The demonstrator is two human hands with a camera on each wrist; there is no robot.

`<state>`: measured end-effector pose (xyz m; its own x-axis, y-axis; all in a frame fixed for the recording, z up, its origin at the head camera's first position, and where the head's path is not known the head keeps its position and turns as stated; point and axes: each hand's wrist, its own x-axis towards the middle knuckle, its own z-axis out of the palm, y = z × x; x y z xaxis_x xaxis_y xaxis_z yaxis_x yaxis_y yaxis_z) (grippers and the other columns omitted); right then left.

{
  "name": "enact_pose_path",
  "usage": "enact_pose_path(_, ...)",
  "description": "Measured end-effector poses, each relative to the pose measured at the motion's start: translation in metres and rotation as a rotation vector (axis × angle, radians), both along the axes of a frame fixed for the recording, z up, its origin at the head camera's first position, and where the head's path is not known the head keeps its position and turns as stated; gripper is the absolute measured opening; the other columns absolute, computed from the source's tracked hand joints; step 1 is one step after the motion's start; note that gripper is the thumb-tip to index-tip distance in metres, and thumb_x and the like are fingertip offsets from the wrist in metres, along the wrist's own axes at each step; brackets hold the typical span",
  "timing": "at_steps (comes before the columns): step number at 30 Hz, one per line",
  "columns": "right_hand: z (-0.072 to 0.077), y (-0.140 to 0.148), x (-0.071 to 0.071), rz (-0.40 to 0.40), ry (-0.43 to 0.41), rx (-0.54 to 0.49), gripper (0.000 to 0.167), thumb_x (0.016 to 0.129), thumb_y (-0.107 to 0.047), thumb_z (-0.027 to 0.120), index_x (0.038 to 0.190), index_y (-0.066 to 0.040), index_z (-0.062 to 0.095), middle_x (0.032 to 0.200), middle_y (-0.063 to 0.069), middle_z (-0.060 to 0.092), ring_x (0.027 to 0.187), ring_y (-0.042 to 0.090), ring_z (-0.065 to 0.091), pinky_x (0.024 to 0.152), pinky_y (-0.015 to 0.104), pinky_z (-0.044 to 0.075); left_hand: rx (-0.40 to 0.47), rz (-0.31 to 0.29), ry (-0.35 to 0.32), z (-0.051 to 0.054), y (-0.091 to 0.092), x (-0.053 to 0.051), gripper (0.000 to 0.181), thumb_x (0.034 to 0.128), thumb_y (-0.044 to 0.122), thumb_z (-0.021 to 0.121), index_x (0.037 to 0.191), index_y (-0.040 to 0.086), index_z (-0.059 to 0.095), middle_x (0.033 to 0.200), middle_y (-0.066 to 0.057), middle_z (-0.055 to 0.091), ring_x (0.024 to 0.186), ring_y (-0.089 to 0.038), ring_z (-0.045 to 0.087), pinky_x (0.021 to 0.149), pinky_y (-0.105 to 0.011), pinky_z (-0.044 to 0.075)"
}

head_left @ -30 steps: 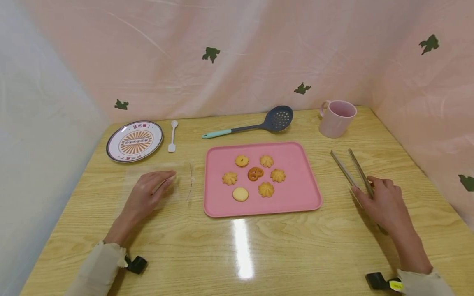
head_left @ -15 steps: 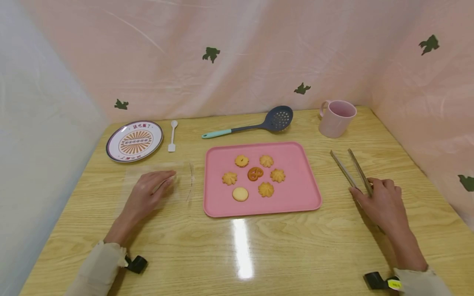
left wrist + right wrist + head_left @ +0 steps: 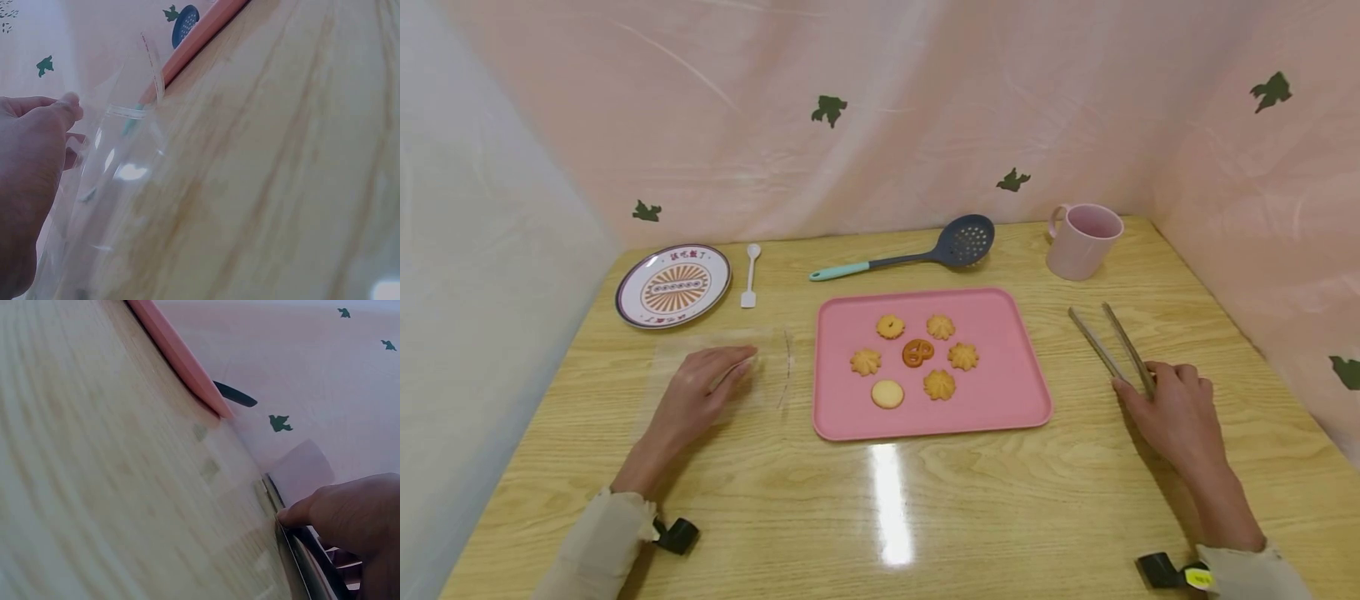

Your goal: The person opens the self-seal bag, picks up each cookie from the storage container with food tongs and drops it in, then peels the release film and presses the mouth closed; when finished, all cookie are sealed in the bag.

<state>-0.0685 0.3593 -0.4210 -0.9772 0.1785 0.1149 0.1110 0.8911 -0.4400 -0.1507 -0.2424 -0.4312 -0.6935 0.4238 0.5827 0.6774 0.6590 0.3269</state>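
My left hand pinches a clear plastic bag between thumb and fingers, at the left of the table. The bag's flap, with a thin red printed line, points toward the tray. On the right, my right hand grips metal tongs around their arms; their tips are spread apart and point away from me. Part of the tongs is hidden under the palm. Between the hands lies a pink tray bearing several flower-shaped cookies, a round plain cookie and a pretzel in the middle.
Behind the bag are a patterned plate and a small white spoon. A slotted skimmer with a mint handle lies behind the tray. A pink mug stands at the back right. Pink cloth hangs around the table.
My right hand has shifted very slightly leftward on the tongs, its forearm moving with it. The left hand, the bag and the tray stay where they were.
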Motion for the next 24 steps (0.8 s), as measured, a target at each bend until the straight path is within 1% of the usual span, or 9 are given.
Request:
enact_pose_path(8,0.002,0.000,0.000,0.022,0.013,-0.016,0.064,0.108,-0.030,0.057,0.135,0.026,0.041,0.122,0.049,0.041,0.108,0.067,0.037,0.078,0.073,0.037,-0.001,-0.004,0.000,0.000,0.000,0.000,0.032,0.0872,-0.008,0.076,0.119,-0.003,0.074,0.116,-0.018,0.074,0.108,-0.038,0.068,0.100,-0.054,0.047)
enact_pose_path(11,0.003,-0.003,-0.002,0.045,0.039,-0.026,0.061,0.107,-0.026,0.058,0.136,0.025,0.042,0.117,0.047,0.046,0.102,0.063,0.045,0.075,0.070,0.040,-0.003,-0.002,-0.004,0.000,0.000,0.000,0.031,0.0878,-0.008,0.075,0.119,-0.003,0.074,0.116,-0.018,0.074,0.109,-0.038,0.068,0.100,-0.054,0.046)
enact_pose_path(15,0.007,-0.007,-0.005,0.088,0.072,-0.048,0.058,0.106,-0.020,0.061,0.136,0.025,0.042,0.112,0.044,0.052,0.096,0.057,0.053,0.074,0.068,0.043,-0.004,-0.002,-0.005,0.000,0.000,0.000,0.031,0.0884,-0.007,0.075,0.119,-0.003,0.074,0.117,-0.018,0.074,0.109,-0.038,0.068,0.100,-0.054,0.046)
enact_pose_path(18,0.009,-0.012,-0.007,0.114,0.085,-0.062,0.056,0.105,-0.017,0.063,0.136,0.025,0.043,0.115,0.045,0.051,0.100,0.059,0.052,0.078,0.071,0.043,-0.003,-0.002,-0.005,0.000,0.000,0.000,0.031,0.0884,-0.007,0.075,0.119,-0.003,0.074,0.117,-0.017,0.074,0.109,-0.037,0.068,0.100,-0.053,0.046)
enact_pose_path(20,0.011,-0.015,-0.009,0.126,0.093,-0.062,0.054,0.104,-0.015,0.064,0.136,0.025,0.044,0.115,0.045,0.051,0.100,0.059,0.052,0.079,0.071,0.042,-0.004,-0.002,-0.004,0.000,0.000,0.000,0.031,0.0883,-0.008,0.075,0.119,-0.003,0.074,0.117,-0.017,0.074,0.109,-0.037,0.068,0.100,-0.053,0.046)
enact_pose_path(24,0.015,-0.024,-0.012,0.143,0.101,-0.040,0.053,0.102,-0.014,0.066,0.136,0.022,0.046,0.110,0.040,0.053,0.094,0.053,0.052,0.074,0.066,0.044,-0.002,-0.006,-0.001,0.000,0.000,0.000,0.031,0.0879,-0.008,0.075,0.119,-0.003,0.074,0.117,-0.017,0.074,0.109,-0.038,0.068,0.100,-0.054,0.046)
